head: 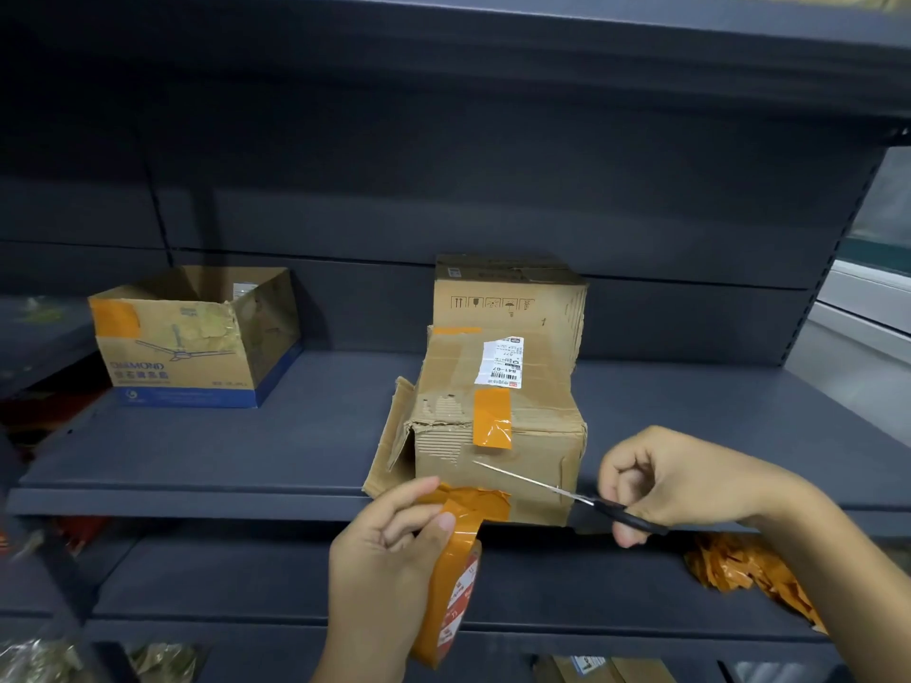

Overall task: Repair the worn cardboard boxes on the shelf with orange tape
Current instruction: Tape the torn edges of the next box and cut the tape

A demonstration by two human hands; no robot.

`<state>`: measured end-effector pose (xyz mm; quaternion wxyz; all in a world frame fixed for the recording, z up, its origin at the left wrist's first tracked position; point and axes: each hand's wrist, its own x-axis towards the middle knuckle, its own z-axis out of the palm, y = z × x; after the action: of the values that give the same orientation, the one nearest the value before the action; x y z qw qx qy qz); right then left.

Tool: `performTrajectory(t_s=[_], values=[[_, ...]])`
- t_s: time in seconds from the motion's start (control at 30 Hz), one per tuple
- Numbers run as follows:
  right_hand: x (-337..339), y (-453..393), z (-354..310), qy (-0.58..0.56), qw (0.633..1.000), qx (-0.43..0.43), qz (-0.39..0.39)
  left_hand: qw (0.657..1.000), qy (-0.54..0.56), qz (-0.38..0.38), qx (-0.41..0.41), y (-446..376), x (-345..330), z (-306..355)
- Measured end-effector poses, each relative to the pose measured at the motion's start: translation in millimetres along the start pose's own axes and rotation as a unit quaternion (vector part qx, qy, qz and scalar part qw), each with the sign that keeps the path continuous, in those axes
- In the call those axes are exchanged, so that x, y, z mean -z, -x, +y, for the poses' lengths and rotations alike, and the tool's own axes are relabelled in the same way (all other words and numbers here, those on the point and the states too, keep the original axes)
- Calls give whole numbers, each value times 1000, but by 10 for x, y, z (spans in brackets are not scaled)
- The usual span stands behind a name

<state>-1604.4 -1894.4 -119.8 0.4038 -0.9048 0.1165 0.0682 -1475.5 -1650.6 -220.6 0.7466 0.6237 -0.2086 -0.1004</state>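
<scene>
Left hand point(389, 544) grips the orange tape roll point(451, 579), thumb pinching its crumpled free end; right hand point(660, 480) curls around black scissors point(567, 495), blades nearly closed, pointing at the worn box point(498, 426). That box sits at the shelf point(197, 456) edge, torn, orange-patched.

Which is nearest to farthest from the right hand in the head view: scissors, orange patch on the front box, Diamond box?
1. Black-handled scissors: held in the right hand.
2. Orange tape patch: front box's edge, up-left.
3. Open Diamond cardboard box: far left.
</scene>
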Motion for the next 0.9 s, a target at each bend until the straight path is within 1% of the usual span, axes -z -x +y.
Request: performTrajectory(t_s=[0.17, 0.37, 0.7, 0.8, 0.9], values=[[-39, 71, 4, -36, 999, 18, 19, 999, -4, 16, -40, 38, -14, 61], [-102, 173, 16, -45, 998, 17, 38, 997, -18, 19, -72, 139, -50, 158], [-156, 283, -11, -48, 997, 4, 60, 994, 8, 52, -97, 248, 16, 229], [-143, 269, -5, -48, 997, 11, 58, 995, 10, 54, -89, 241, 18, 275], [-111, 248, 31, -72, 995, 25, 71, 994, 11, 66, -89, 190, 36, 302]])
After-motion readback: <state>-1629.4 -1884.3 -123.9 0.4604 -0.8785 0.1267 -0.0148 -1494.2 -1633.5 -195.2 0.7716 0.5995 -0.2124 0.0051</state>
